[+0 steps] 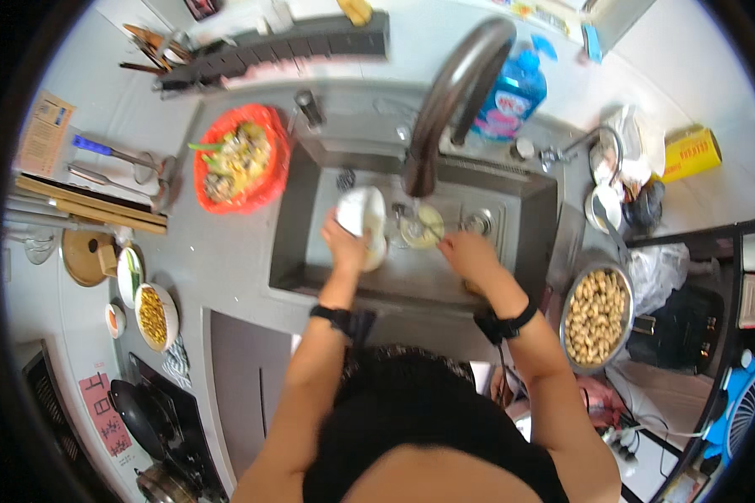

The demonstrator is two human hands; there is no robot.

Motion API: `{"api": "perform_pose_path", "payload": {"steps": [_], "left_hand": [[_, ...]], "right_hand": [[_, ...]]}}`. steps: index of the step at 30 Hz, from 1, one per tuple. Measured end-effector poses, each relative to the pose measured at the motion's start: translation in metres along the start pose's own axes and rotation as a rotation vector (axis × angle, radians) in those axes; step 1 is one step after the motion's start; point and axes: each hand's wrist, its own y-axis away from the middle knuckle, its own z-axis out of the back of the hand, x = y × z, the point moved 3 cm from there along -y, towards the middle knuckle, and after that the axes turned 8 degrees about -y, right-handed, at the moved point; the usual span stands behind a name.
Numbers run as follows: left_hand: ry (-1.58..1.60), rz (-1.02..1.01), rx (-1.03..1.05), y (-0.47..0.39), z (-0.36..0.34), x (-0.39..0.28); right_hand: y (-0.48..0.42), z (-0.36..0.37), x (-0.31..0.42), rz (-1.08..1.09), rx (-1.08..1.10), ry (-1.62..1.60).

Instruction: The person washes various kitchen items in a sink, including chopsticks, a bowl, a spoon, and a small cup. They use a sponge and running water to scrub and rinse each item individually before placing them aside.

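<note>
My left hand grips the rim of a white bowl, tilted over the left part of the grey sink. A second pale rim shows just below that bowl, too blurred to tell apart. My right hand holds a thin utensil, perhaps a spoon or chopsticks, whose far end lies over a small pale yellowish dish in the sink. The dark curved faucet ends above that dish, and a little water seems to fall from it. A metal drain strainer sits right of the dish.
A red bag of food scraps stands left of the sink. Right of it is a metal bowl of nuts in shells or similar. A blue soap bottle stands behind the faucet. A bowl of yellow pieces and a wok lie far left.
</note>
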Motion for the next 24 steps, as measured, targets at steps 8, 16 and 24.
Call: {"api": "perform_pose_path", "payload": {"steps": [8,16,24], "left_hand": [[0.556,0.877,0.239,0.006,0.015,0.049],[0.682,1.041,0.514,0.005,-0.020,0.103],[0.454,0.858,0.582,0.002,-0.072,0.062]], "right_hand": [[0.000,-0.004,-0.036,-0.139,-0.026,-0.010],[-0.006,-0.021,-0.057,-0.209,0.044,0.035],[-0.001,-0.026,-0.076,-0.264,0.036,0.037]]}}
